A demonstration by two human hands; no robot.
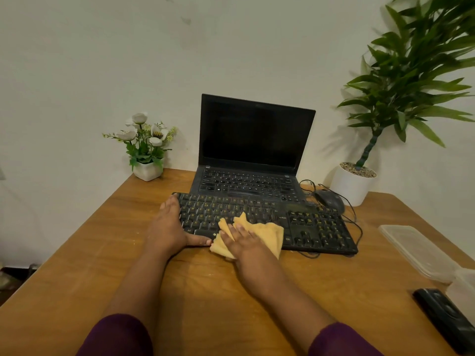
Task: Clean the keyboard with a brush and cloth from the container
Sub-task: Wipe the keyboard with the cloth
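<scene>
A black keyboard (pixel 308 224) with yellow lettering lies across the wooden table (pixel 102 253), in front of an open laptop. My left hand (pixel 168 227) grips the keyboard's left end, thumb along its front edge. My right hand (pixel 241 242) lies flat on a crumpled yellow cloth (pixel 267 233), pressing it onto the keyboard's front middle near the space bar. A clear plastic container (pixel 421 250) sits at the right edge of the table. A black object (pixel 447 317) lies at the near right; whether it is the brush I cannot tell.
The black laptop (pixel 252 150) stands open behind the keyboard, screen dark. A black mouse (pixel 330 200) with a looping cable lies to its right. A white pot of white flowers (pixel 147 147) sits back left, a tall green plant (pixel 359 181) back right.
</scene>
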